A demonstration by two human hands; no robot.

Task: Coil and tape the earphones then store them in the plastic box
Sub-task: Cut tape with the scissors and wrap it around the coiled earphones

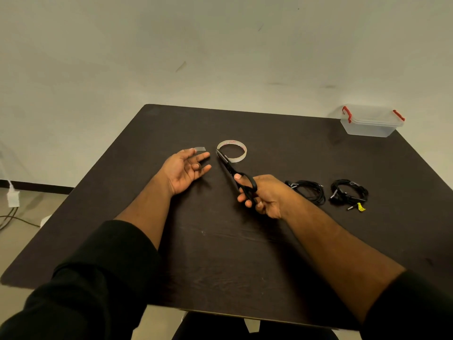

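Observation:
My right hand (263,195) grips black scissors (231,169), blades closed and pointing up-left toward the clear tape roll (232,150) lying flat on the dark table (220,253). My left hand (186,169) is palm up with fingers spread; a short cut strip of clear tape (200,149) sticks to a fingertip. Two bundles of black earphones lie to the right of my right hand: one (308,191) close to it, another (349,192) further right with a yellow tag. The clear plastic box (371,121) with red clips stands closed at the far right corner.
A pale wall rises behind the table. Cables and a white plug (12,197) lie on the floor to the left. A chair edge (250,326) shows below the table's near edge.

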